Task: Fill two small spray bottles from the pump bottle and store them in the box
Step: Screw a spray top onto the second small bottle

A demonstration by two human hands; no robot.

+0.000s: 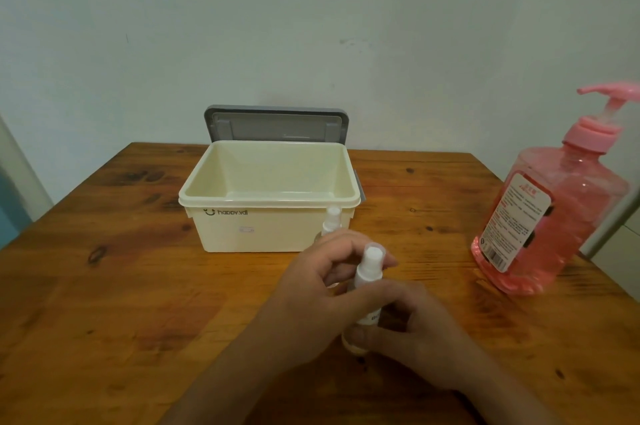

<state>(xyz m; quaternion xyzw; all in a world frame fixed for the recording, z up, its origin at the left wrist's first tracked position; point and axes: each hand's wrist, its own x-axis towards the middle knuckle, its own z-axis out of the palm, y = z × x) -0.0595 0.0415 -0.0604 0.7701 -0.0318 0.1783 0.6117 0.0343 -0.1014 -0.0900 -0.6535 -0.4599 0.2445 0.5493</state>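
Close to the front of the wooden desk [138,286], both hands meet around one small spray bottle [369,272], which leans with its white cap tipped away from the person. The left hand [318,289] comes in from the lower left with its fingers curled behind the bottle's upper part, grasping it near the neck. The right hand [424,331] grips the lower body, its thumb pressed across the front just above the base. Whether the base touches the desk I cannot tell. A second spray bottle [333,219] stands upright just behind the left hand, right against the front wall of the box [242,234]; only its white top shows above the fingers. The cream box sits in the middle of the desk, and its grey lid [277,124] stands open at the back, against the pale wall [311,26]. Both spray bottles are outside the box, on its near side. Well apart to the right, near the desk's edge, stands the large pink pump bottle [554,216], its label facing left and its pump spout pointing left.
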